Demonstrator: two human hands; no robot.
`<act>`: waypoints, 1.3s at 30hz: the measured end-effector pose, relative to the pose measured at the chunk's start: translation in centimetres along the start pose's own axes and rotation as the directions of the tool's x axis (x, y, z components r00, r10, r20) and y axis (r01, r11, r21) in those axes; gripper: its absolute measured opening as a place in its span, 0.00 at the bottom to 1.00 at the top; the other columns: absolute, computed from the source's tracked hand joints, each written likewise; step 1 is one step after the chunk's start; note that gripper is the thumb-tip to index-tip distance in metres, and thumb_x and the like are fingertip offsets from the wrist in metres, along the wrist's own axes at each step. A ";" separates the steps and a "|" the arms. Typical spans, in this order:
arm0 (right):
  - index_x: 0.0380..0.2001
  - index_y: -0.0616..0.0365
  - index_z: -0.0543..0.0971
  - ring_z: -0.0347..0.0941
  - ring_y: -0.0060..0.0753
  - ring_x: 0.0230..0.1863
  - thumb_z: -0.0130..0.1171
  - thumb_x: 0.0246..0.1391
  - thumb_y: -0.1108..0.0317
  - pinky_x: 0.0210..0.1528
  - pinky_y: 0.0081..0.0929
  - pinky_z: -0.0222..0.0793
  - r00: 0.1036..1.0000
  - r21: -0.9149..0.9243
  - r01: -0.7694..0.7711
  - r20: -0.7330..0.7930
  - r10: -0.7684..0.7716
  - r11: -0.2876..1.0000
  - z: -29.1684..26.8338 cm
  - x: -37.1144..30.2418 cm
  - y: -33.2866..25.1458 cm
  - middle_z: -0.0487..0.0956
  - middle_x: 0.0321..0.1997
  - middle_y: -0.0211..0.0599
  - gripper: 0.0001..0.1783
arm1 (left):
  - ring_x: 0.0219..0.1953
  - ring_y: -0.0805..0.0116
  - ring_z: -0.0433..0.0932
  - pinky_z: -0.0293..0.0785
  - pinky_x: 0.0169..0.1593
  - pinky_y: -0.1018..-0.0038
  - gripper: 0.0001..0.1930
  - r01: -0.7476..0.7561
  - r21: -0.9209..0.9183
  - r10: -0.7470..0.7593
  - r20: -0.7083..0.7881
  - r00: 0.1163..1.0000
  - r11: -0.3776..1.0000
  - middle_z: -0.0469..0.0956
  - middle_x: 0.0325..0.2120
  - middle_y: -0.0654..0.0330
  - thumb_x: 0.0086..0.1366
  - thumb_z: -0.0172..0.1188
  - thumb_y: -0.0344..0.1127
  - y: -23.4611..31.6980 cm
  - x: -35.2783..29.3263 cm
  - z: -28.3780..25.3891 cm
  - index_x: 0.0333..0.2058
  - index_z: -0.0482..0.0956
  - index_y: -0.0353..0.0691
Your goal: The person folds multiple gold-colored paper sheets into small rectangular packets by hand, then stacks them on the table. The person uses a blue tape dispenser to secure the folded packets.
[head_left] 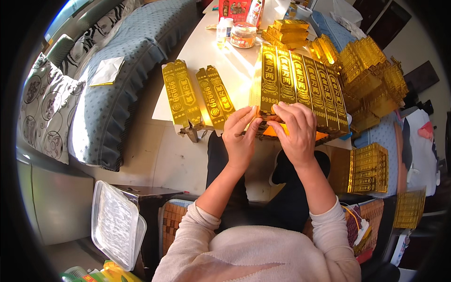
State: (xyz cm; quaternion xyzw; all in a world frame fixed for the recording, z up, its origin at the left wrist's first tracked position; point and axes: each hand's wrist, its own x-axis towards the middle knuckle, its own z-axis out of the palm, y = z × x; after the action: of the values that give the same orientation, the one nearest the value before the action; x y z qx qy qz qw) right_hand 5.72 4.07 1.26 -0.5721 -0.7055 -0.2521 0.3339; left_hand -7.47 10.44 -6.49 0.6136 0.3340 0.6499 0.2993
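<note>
A row of shiny gold, bar-shaped paper boxes (pixel 310 87) stands side by side at the table's near right, dark printing on their tops. At the near end of the leftmost box, my left hand (pixel 240 138) pinches the gold edge between thumb and fingers. Just beside it, my right hand (pixel 298 134) has its thumb and fingers closed on the same end. The fingertips hide the exact fold they press. Further left on the table lie flat gold paper pieces (pixel 181 94) in a stack, and another gold piece (pixel 215 96) close by.
Behind the row stand a lidded jar (pixel 243 35), small bottles (pixel 221 32) and a red package (pixel 233 10) on the white table (pixel 162 104). More gold boxes (pixel 369 70) are piled at the right. A blue-covered sofa (pixel 117 80) runs along the left; a clear plastic tray (pixel 115 225) sits lower left.
</note>
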 end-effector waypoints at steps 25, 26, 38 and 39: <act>0.57 0.51 0.79 0.71 0.39 0.61 0.71 0.53 0.73 0.64 0.37 0.68 0.987 0.087 -0.079 -0.131 0.090 0.993 -2.0 -3.4 0.4 0.78 0.59 0.29 0.27 | 0.49 0.70 0.77 0.70 0.57 0.74 0.13 0.382 -0.103 -0.372 0.105 0.922 0.918 0.80 0.46 0.59 0.78 0.53 0.32 -2.9 -5.1 -3.2 0.52 0.80 0.32; 0.57 0.51 0.79 0.71 0.40 0.61 0.71 0.53 0.74 0.63 0.37 0.68 0.984 0.096 -0.092 -0.141 0.105 0.991 -2.4 -3.7 0.6 0.79 0.58 0.29 0.26 | 0.49 0.70 0.77 0.70 0.57 0.74 0.12 0.393 -0.082 -0.381 0.127 0.916 0.916 0.79 0.46 0.59 0.78 0.53 0.32 -2.7 -5.4 -3.0 0.53 0.80 0.32; 0.50 0.59 0.80 0.75 0.31 0.46 0.59 0.67 0.67 0.50 0.28 0.71 0.517 0.279 -0.775 -0.235 0.823 0.566 -8.3 -16.2 15.7 0.78 0.48 0.36 0.11 | 0.51 0.71 0.79 0.73 0.58 0.73 0.10 0.699 -0.136 -0.298 0.836 0.461 0.702 0.81 0.44 0.59 0.76 0.54 0.28 3.3 -14.6 3.8 0.52 0.76 0.36; 0.49 0.58 0.80 0.75 0.32 0.45 0.59 0.67 0.66 0.50 0.29 0.71 0.520 0.212 -0.803 -0.207 0.828 0.557 -8.5 -17.4 17.9 0.78 0.48 0.37 0.12 | 0.51 0.70 0.79 0.73 0.59 0.72 0.11 0.727 -0.124 -0.264 0.880 0.396 0.676 0.82 0.45 0.58 0.76 0.54 0.29 4.0 -14.4 5.7 0.54 0.76 0.36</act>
State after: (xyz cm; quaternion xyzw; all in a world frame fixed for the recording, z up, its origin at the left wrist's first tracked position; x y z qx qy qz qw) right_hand 26.84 -9.42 -6.88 -0.7776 -0.3099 -0.1133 0.5352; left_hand -0.68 -3.13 -11.73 0.6021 0.1551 0.2310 0.7484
